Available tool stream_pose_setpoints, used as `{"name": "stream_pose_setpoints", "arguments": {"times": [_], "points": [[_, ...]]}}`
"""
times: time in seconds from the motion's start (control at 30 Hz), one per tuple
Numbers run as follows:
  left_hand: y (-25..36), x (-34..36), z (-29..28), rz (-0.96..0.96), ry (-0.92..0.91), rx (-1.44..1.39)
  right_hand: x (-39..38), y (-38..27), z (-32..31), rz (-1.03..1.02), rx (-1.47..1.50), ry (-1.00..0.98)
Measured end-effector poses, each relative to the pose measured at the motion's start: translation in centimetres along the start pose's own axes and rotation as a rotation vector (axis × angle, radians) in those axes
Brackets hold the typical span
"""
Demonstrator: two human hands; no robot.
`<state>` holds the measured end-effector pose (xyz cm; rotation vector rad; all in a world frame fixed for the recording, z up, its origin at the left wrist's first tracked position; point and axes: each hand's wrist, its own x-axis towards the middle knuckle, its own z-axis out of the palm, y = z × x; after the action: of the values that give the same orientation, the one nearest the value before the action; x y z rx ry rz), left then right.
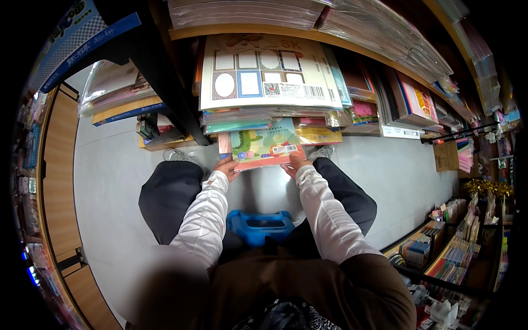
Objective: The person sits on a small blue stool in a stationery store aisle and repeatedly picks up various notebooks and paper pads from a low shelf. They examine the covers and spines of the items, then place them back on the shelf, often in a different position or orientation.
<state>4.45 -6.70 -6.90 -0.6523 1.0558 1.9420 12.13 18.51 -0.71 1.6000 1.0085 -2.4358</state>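
A flat pad with a colourful green, orange and pink cover (265,144) lies level between my hands, low in front of the shelf. My left hand (226,167) grips its near left corner. My right hand (296,164) grips the near right corner. The pad's far edge reaches under a stack of large pads on the shelf; how far it goes in is hidden. On top of that stack lies a large white pad printed with picture frames (264,74). A yellow packet (319,135) sits just right of the held pad.
A blue plastic stool (259,226) is below me, between my legs. Overhead runs a wooden shelf edge (247,31) loaded with wrapped paper. A dark table leg (170,82) stands at left. Racks of stationery (440,247) line the right.
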Motion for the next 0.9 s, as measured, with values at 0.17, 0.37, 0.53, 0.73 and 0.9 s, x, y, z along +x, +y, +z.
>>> {"name": "stream_pose_setpoints", "arguments": {"times": [0.17, 0.37, 0.53, 0.73, 0.9], "points": [[1.5, -0.5, 1.7, 0.215, 0.131, 0.112, 2.8, -0.3, 2.7, 0.090, 0.020, 0.021], [1.2, 4.0, 1.7, 0.540, 0.366, 0.318, 5.2, -1.6, 3.7, 0.126, -0.122, -0.052], [0.9, 7.6, -0.5, 0.772, 0.253, 0.350, 9.1, -1.3, 2.0, 0.084, -0.062, 0.078], [1.9, 6.4, 0.8, 0.842, 0.558, 1.037, 12.7, -0.4, -1.4, -0.610, -0.759, 0.330], [1.9, 5.5, 1.4, 0.806, 0.579, 1.207, 12.9, 0.5, -1.5, -0.694, -1.119, 0.266]]}}
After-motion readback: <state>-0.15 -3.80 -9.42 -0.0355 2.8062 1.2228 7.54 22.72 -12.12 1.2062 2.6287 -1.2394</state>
